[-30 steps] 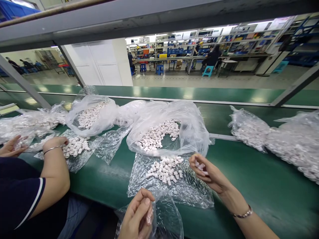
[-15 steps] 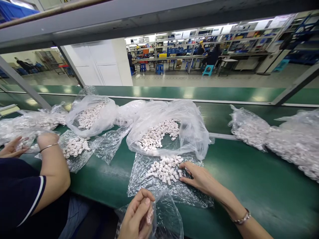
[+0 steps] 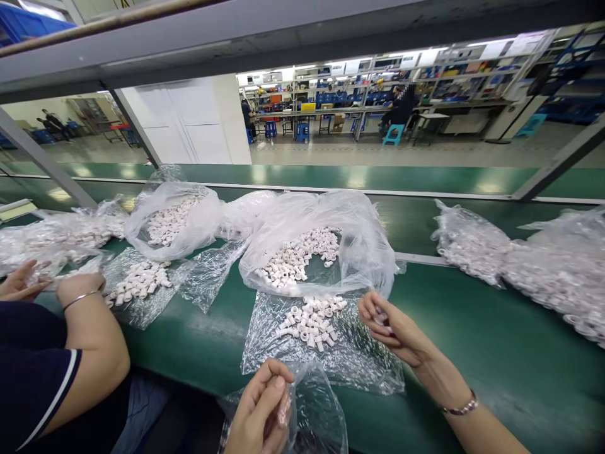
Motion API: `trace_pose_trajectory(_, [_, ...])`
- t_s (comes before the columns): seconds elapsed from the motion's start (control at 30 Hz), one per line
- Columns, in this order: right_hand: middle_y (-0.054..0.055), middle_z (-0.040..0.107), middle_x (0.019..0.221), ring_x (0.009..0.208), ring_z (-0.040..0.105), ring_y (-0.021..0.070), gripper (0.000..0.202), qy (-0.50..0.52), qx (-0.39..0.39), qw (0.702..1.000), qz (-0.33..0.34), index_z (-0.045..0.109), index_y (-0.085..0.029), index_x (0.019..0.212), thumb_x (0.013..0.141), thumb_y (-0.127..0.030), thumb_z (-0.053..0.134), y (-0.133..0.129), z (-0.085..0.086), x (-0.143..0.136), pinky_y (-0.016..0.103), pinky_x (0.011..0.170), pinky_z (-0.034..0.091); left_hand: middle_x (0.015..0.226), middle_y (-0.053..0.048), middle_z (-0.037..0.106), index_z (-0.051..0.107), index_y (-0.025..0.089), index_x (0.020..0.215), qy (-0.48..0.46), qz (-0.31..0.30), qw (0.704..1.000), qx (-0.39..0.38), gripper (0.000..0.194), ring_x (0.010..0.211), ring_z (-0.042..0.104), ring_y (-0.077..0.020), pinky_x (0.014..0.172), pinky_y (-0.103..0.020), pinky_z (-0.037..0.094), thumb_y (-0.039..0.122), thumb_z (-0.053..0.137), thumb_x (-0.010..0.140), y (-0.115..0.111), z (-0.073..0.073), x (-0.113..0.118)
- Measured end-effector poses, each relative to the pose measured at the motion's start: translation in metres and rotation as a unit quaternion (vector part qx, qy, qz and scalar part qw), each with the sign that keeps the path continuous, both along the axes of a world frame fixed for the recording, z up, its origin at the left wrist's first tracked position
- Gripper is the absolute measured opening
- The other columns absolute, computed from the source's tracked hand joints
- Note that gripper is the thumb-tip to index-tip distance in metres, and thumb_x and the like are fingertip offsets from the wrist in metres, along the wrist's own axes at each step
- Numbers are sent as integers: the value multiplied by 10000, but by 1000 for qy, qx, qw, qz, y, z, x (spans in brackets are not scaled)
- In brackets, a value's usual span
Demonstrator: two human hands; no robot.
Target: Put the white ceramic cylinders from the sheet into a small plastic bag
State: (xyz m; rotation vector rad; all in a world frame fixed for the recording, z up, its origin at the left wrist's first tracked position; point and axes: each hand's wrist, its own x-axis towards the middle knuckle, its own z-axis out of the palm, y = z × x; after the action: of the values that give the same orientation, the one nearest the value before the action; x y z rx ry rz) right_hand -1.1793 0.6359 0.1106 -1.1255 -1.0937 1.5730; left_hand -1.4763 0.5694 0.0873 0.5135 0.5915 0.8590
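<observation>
White plastic fittings (image 3: pixel 309 325) lie in a small pile on a clear plastic sheet (image 3: pixel 265 353). Behind them, a large open bag (image 3: pixel 366 252) holds more of the same pieces. My left hand (image 3: pixel 265 403) is closed on the edge of a clear plastic bag (image 3: pixel 319 403) at the bottom centre. To the right of the pile, my right hand (image 3: pixel 390 328) hovers over the sheet with curled fingers around a small white fitting, partly hidden by them.
At the left, a co-worker's arm (image 3: pixel 99 347) reaches to another pile (image 3: pixel 142 280) and open bag (image 3: pixel 212 217). Filled bags (image 3: pixel 558 265) lie at the right. A metal beam (image 3: pixel 283 38) crosses above the green table (image 3: pixel 198 340).
My right hand has lifted off the pile and moved right and slightly up, its fingers now curled around a fitting. My left hand is unmoved. The co-worker's near hand has shifted left.
</observation>
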Motion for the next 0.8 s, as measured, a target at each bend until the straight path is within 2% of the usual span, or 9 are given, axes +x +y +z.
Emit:
trace_pose_trajectory(0.1, [-55,382,663,487,269,83,405,-210,53,976,23,467,-211,816,1017,-556,396,-3,-9,-12,194,415,228,510,88,476,593,186,905,-1,2,1000,-2,319,295,181,22,324,-120,152,483,700,855,0,0,0])
trace_pose_trajectory(0.23, [-24,512,682,558,454,148,280,-499,166,849,39,495,-223,963,1041,-461,371,-9,-23,-27,261,534,314,534,80,503,598,180,899,-1,7,1000,-20,312,297,193,23,324,-124,166,468,709,851,1,2,1])
trace_pose_trajectory(0.37, [-7,569,705,494,484,165,195,-618,198,755,90,465,-213,1093,1043,-369,359,-13,-37,-38,268,506,260,527,79,507,607,179,887,-4,15,999,-30,286,296,201,24,326,-119,177,443,713,854,1,4,2])
trace_pose_trajectory(0.47, [13,585,737,513,497,178,155,-643,205,730,108,467,-200,1104,1024,-296,375,-14,-41,-40,276,514,253,546,73,524,611,180,884,-2,16,999,-32,302,296,215,28,324,-115,172,456,724,840,1,4,2])
trace_pose_trajectory(0.53, [3,561,706,519,469,174,160,-617,187,758,105,477,-200,1076,1025,-304,366,-14,-37,-39,283,527,270,551,72,526,611,182,885,-2,12,999,-31,307,295,220,29,322,-114,170,459,730,833,1,4,3])
trace_pose_trajectory(0.6, [-10,528,697,542,441,155,215,-531,149,829,91,488,-211,1018,1037,-388,366,-14,-27,-35,276,534,296,551,72,525,610,182,884,-1,11,1000,-25,305,294,215,30,322,-112,171,460,728,834,1,3,2])
trace_pose_trajectory(0.7, [-44,452,680,500,333,100,336,-282,43,955,81,489,-225,961,1020,-540,388,-13,-8,-27,220,446,255,544,75,519,610,183,890,0,10,1000,-18,295,296,205,29,323,-110,175,456,714,848,1,3,2])
trace_pose_trajectory(0.73, [-52,441,678,471,283,82,354,-190,11,979,75,493,-226,966,1012,-563,397,-12,-2,-24,204,405,224,541,76,518,610,183,892,-1,10,1000,-16,292,297,206,29,325,-108,178,453,712,850,1,2,1])
trace_pose_trajectory(0.8, [-58,455,681,417,202,55,360,-43,-23,997,56,506,-227,1017,1006,-573,408,-10,5,-20,183,338,182,543,75,522,606,183,893,-4,8,1000,-13,288,298,212,29,328,-106,184,448,711,853,1,2,1])
